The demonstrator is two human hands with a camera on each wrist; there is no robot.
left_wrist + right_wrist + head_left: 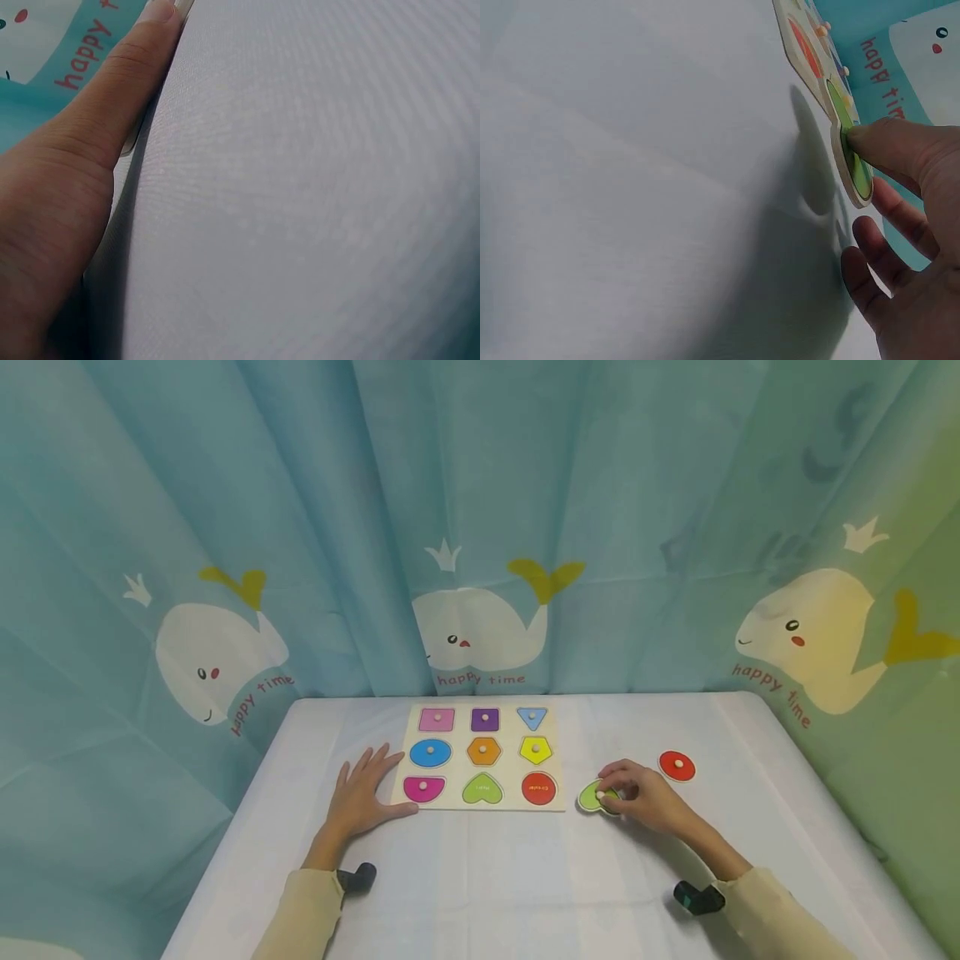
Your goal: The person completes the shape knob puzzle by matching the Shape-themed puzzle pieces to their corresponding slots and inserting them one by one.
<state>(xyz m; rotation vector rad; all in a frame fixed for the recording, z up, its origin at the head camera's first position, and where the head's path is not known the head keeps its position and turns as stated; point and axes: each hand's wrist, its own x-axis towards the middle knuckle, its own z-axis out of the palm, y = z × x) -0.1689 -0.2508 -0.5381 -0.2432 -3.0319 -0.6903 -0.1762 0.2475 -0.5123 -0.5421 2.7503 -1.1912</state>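
My right hand [645, 797] pinches a green heart puzzle piece [589, 795] by its small knob, just right of the puzzle board [450, 803]. In the right wrist view the heart piece [861, 177] is tilted, with its shadow apart from it on the cloth. My left hand [362, 797] rests at the board's left edge, fingers spread and thumb along the near corner. The left thumb [112, 97] lies against the board's edge in the left wrist view. On the board, the green heart recess [482, 789] and red circle recess [539, 788] hold no pieces.
A red circle piece [677, 766] with a knob lies on the white cloth right of my right hand. Several knobbed shapes sit in the board, among them a blue oval [442, 757] and a magenta half circle [435, 792]. Behind the table [480, 885] hangs a whale-print curtain [480, 485].
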